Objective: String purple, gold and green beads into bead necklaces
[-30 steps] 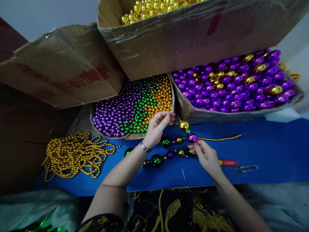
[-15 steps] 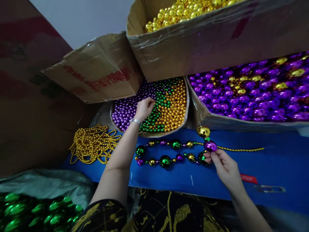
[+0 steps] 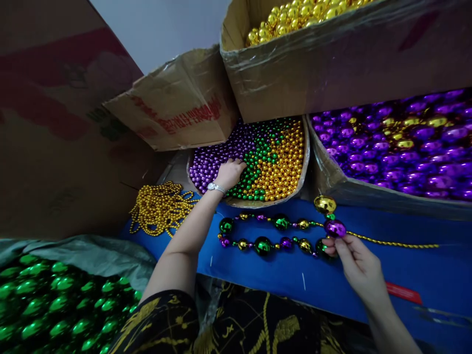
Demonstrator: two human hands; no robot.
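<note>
My left hand (image 3: 229, 174), with a silver watch on its wrist, rests palm down on small beads in a cardboard box (image 3: 306, 169), where purple beads (image 3: 204, 167) meet green beads (image 3: 252, 167). Its fingers are curled, and their tips are hidden. My right hand (image 3: 356, 258) pinches a large purple bead (image 3: 335, 227) on a bead necklace (image 3: 263, 246). A gold bead (image 3: 325, 203) and a small green one sit above the pinched bead. The necklace lies in a long loop of green, gold and purple beads, and a thin gold bead strand (image 3: 398, 242) runs off to the right.
Tangled gold bead strands (image 3: 158, 209) lie at the left of the blue table (image 3: 258, 273). Boxes of large purple beads (image 3: 391, 152) and gold beads (image 3: 306, 14) stand behind. Large green beads (image 3: 62, 305) are at lower left. A red-handled tool (image 3: 403, 292) lies at right.
My left hand has lowered onto the small beads, and its fingers reach further down. My right hand keeps its pinch on the purple bead. The whole view has shifted, so things appear further right.
</note>
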